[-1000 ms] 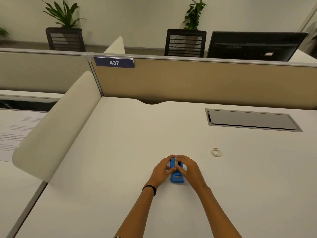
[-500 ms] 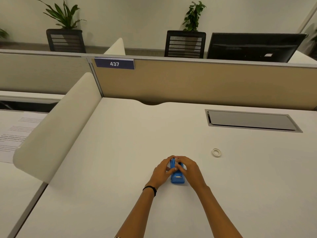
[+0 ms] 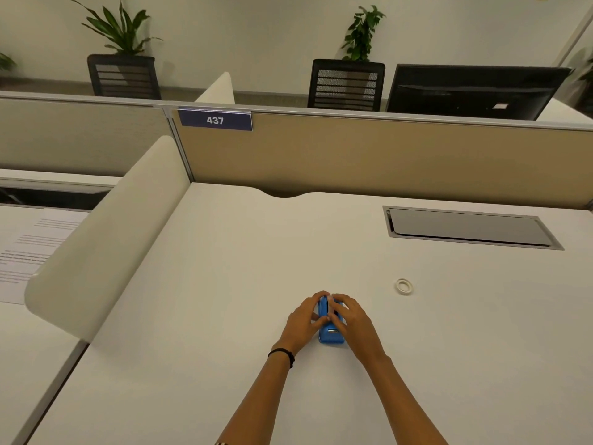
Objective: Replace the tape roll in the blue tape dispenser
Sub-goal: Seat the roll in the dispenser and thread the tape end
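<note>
Both grips are closing around the small blue plastic tape dispenser (image 3: pixel 331 336): the left hand (image 3: pixel 304 322) is cupping its left side with fingers curled over the top, and the right hand (image 3: pixel 352 321) is pressing against its right side, fingertips meeting the left ones above the dispenser's far end. Something pale is showing between the fingertips there, too small to make out.

Going by size, the wide white desk (image 3: pixel 224 316) is carrying everything, with the dispenser sitting near its front middle. A tan fabric partition (image 3: pixel 385 159) is running along the desk's far edge, bearing a dark blue number plate reading 437 (image 3: pixel 215 120). A curved white side divider (image 3: pixel 106 239) is standing along the left edge. A grey rectangular cable hatch (image 3: pixel 471 227) is lying flush in the desk at the far right. A small white ring-shaped tape roll (image 3: pixel 403 286) is lying flat on the desk, apart from the hands, to their right and a little beyond. A thin black wristband (image 3: pixel 284 354) is circling the left wrist.
</note>
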